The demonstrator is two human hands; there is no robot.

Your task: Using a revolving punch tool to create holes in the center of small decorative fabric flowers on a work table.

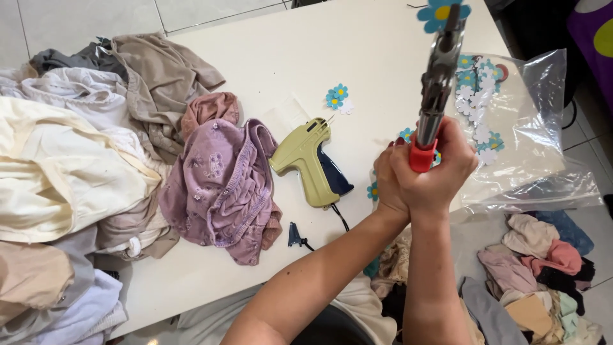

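Both hands were clenched together around a red-handled tagging gun (436, 89), raised upright over the right edge of the surface (306, 51). The right hand (440, 172) wrapped the red grip, and the left hand (388, 182) pressed against it from the side, fingers closed on the same handle. A blue paper flower (440, 11) sat at the gun's tip, apparently pierced on the needle, though the tip ran off the frame's top edge.

Little looked finished. A purple garment (220, 185) lay spread near the middle with no flower visible on it, beside a green tagging gun (310, 160) lying idle. A few loose flowers (337, 97) rested nearby, and many more remained in the clear bag (530, 147). A large pile of clothes (70, 166) waited at left.
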